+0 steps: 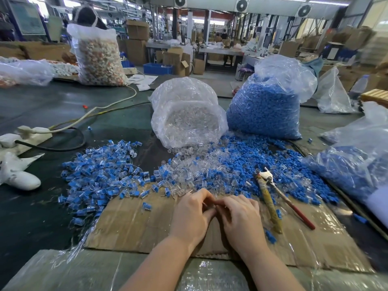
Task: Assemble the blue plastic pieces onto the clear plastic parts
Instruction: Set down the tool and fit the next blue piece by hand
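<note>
Dark green work table (63, 106) across the whole view, flattened cardboard sheet (136, 223) laid on its near edge as the work surface. Two big stock bags standing at the back, just beside each other: bag of blue pieces (266, 106) upright on the right, bag of clear parts (186, 120) tipped toward the camera on the left, mouth spilling out. Third bag with blue pieces (346, 171) slumped at far right. Loose stock fanned out in front of the bags: clear parts (184, 171) mid-table, blue pieces (279, 162) to the right, mixing where they meet. Finished pile of assembled units (100, 173) on the left, blue seated in clear, spilling onto the cardboard edge. Pliers (270, 198) with one red and one wrapped handle lying on the cardboard right of the hands, untouched. Left hand (193, 213) and right hand (241, 217) together over the cardboard, fingertips curled in and meeting at centre, apparently pinching something small between them; piece itself hidden by the fingers, so cannot tell what each holds. Likely step: pressing one blue piece into one clear part. Next probably: finish the press fit, drop the unit on the left pile, then reach forward for one clear and one blue from the loose stock.
</note>
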{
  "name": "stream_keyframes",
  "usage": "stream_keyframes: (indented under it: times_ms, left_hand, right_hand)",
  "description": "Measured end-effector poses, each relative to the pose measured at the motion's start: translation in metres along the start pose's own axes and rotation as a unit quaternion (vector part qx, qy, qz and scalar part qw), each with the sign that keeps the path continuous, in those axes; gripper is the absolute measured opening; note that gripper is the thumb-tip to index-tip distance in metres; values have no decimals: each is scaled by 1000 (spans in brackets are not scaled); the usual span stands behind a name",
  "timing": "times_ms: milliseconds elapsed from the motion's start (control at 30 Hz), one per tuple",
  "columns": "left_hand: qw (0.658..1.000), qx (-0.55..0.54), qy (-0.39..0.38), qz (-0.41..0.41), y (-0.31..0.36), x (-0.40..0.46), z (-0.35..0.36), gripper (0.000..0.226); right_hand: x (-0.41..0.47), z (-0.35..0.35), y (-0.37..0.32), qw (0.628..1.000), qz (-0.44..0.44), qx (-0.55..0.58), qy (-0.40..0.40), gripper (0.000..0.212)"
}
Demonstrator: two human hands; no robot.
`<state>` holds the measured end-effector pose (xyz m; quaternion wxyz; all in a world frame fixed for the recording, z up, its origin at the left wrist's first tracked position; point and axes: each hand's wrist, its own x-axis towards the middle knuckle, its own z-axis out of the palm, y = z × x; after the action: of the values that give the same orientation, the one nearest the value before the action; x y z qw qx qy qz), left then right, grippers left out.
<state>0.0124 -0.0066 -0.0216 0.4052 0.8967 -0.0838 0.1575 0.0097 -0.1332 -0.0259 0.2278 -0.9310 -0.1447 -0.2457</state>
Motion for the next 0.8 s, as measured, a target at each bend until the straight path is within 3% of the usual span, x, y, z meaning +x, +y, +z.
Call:
stream_keyframes:
  times_ms: [200, 433, 567, 800]
  left_hand:
    - [995, -39, 75, -56, -5, 0, -2, 20]
    - [985, -78, 120, -92, -8, 2, -4, 24]
    - [985, -92, 110, -100, -11, 4, -5, 30]
    - [987, -89, 88, -103, -12, 5, -4, 18]
  right_hand:
    - [2, 0, -1, 999, 39, -6, 13, 11]
    - [16, 4, -12, 997, 11, -66, -27, 17]
    - [25, 9, -16, 990, 18, -112, -85, 25]
    - [36, 11, -14, 975, 27, -178, -131, 28]
